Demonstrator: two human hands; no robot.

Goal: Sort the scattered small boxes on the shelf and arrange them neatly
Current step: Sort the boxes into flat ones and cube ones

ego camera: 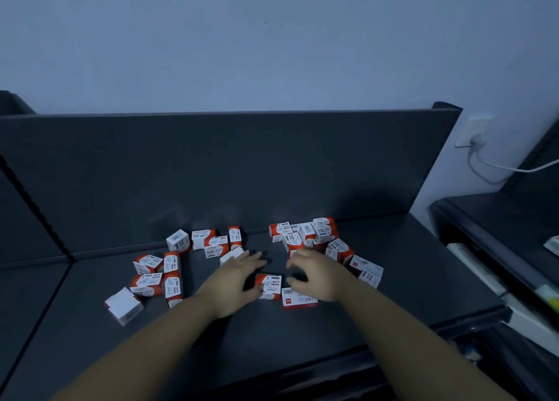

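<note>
Several small red-and-white paper clip boxes lie scattered on a dark shelf [302, 334]. A loose group [154, 276] sits at the left, another pile [314, 234] at the back right. One box [269, 285] lies flat between my hands, a second box [298, 300] just to its right. My left hand [234, 282] hovers palm down with fingers spread, its thumb at the left edge of the middle box. My right hand [317, 275] hovers with fingers loosely curled over the shelf, holding nothing; its heel covers part of the second box.
A dark back panel [230, 171] rises behind the boxes. A white box [124, 307] lies apart at the front left. At the right stand another dark shelf unit [496, 249] and a wall socket with a white cable [478, 142].
</note>
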